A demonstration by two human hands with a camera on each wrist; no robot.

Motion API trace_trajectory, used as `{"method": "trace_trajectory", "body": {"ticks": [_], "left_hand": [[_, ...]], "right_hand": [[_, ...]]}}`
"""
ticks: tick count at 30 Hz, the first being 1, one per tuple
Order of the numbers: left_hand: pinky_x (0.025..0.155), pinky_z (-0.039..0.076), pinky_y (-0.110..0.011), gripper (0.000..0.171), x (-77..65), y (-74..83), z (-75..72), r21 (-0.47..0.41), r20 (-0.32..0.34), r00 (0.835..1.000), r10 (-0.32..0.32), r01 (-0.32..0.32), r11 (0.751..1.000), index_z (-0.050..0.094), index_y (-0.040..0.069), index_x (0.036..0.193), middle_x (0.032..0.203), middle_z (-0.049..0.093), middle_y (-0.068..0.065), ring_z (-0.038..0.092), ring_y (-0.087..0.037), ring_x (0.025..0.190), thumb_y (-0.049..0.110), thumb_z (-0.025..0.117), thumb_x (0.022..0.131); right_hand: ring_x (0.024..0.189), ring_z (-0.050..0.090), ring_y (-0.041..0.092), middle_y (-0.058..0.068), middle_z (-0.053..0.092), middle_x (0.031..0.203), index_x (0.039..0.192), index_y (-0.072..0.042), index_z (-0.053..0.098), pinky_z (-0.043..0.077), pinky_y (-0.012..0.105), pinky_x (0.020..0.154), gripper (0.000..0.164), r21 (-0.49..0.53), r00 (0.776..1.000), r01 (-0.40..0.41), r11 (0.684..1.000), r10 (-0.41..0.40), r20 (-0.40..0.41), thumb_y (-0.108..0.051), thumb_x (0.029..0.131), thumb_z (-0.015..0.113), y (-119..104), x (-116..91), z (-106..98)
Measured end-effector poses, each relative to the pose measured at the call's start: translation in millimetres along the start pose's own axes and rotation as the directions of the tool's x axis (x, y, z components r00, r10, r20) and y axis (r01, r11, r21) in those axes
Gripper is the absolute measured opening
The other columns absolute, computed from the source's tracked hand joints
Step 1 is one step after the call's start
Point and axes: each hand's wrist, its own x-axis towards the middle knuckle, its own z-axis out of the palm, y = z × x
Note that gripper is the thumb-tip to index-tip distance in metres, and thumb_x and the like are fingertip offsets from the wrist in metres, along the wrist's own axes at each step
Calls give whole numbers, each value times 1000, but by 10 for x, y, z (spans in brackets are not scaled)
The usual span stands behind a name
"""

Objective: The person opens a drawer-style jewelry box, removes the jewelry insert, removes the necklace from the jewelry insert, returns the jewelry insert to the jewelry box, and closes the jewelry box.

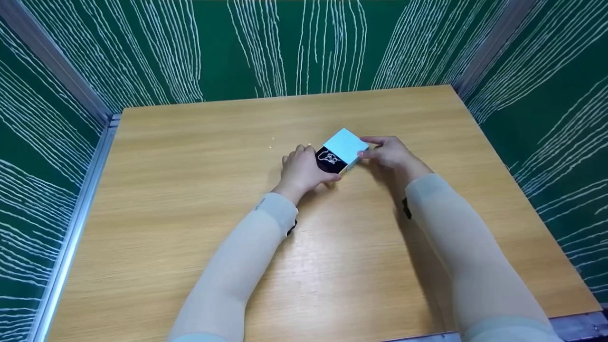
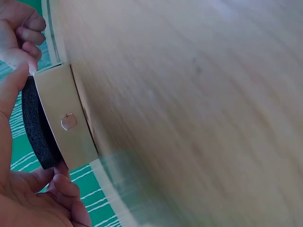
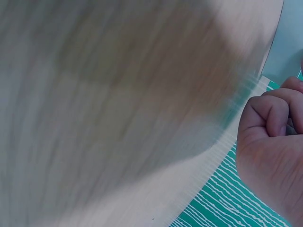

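Note:
A small jewelry box lies near the middle of the table, with a light blue cover (image 1: 346, 144) over its far part. Black foam (image 1: 327, 160) shows at its near end, a thin silvery chain (image 1: 331, 157) lying on top. My left hand (image 1: 301, 168) spans this end and pinches the foam between thumb and fingers. In the left wrist view the foam (image 2: 37, 124) bows up above the box's cream end panel (image 2: 66, 111), which has a small pinkish mark. At the opposite end, my right hand (image 1: 392, 153) pinches the blue cover between thumb and forefinger, other fingers curled under.
The wooden table (image 1: 199, 228) spreads around the box. A few tiny pale bits (image 1: 271, 142) lie left of it. Green walls (image 1: 218, 52) with white wavy lines and metal frame posts (image 1: 61, 57) close in the back and sides.

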Motion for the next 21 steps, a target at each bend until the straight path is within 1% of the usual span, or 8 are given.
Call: {"method": "trace_trajectory", "body": {"ticks": [2, 5, 8, 9, 11, 14, 17, 21], "left_hand": [[120, 39, -50, 105, -9, 2, -2, 19, -7, 1000, 0, 0, 1000, 58, 4, 156, 143, 66, -9, 60, -31, 132, 69, 95, 82], [118, 40, -49, 99, -26, 0, -11, 44, -12, 1000, 8, -7, 999, 61, 5, 153, 141, 65, -8, 61, -30, 130, 67, 93, 83], [116, 41, -49, 94, -42, -4, -25, 63, -17, 1000, 13, -12, 998, 63, 6, 150, 139, 65, -7, 62, -29, 127, 66, 92, 84], [115, 41, -48, 92, -45, -7, -28, 69, -19, 1000, 14, -12, 998, 64, 6, 149, 139, 64, -7, 61, -29, 126, 65, 92, 85], [114, 40, -48, 92, -51, -11, -36, 77, -21, 1000, 11, -9, 997, 64, 6, 149, 138, 64, -7, 60, -29, 126, 66, 91, 85], [114, 39, -48, 91, -56, -19, -43, 86, -21, 1000, 7, -5, 996, 64, 7, 149, 139, 64, -6, 59, -28, 126, 66, 91, 85], [113, 39, -48, 91, -67, -29, -44, 92, -21, 1000, 5, -3, 996, 65, 7, 149, 140, 64, -6, 59, -28, 125, 67, 91, 85], [113, 39, -47, 92, -90, -50, -40, 105, -18, 1000, 5, -3, 995, 65, 7, 149, 141, 65, -6, 59, -28, 125, 68, 90, 85]], "right_hand": [[121, 49, 25, 4, 56, 141, 165, -37, 60, 41, 36, 101, 68, 0, 1000, -1, 1000, 1, -1, -39, 102, 87, -4, 1, 2], [109, 51, 24, 3, 55, 125, 166, -35, 59, 43, 33, 91, 69, -24, 1000, 16, 1000, -16, -3, -40, 102, 86, 2, 7, 0], [108, 52, 24, 4, 55, 121, 167, -34, 57, 44, 33, 88, 70, -65, 999, 40, 997, -40, -1, -42, 103, 85, 3, 11, -4], [109, 52, 25, 6, 55, 122, 167, -35, 56, 44, 34, 89, 71, -69, 999, 41, 997, -41, 3, -43, 103, 85, 1, 10, -4], [118, 52, 26, 7, 56, 133, 167, -37, 57, 43, 36, 97, 70, -63, 1000, 31, 998, -30, 7, -44, 103, 84, -4, 6, -4], [128, 50, 28, 10, 55, 146, 167, -38, 56, 41, 39, 104, 70, -71, 1000, 30, 997, -30, 6, -46, 103, 84, -3, 2, -6], [129, 50, 29, 12, 54, 151, 167, -38, 56, 43, 39, 104, 70, -73, 999, 32, 997, -33, -1, -45, 103, 84, 6, 5, -5], [126, 50, 28, 12, 53, 151, 167, -38, 56, 43, 38, 102, 70, -49, 1000, 27, 998, -27, 4, -44, 103, 84, 25, 7, -6]]}}
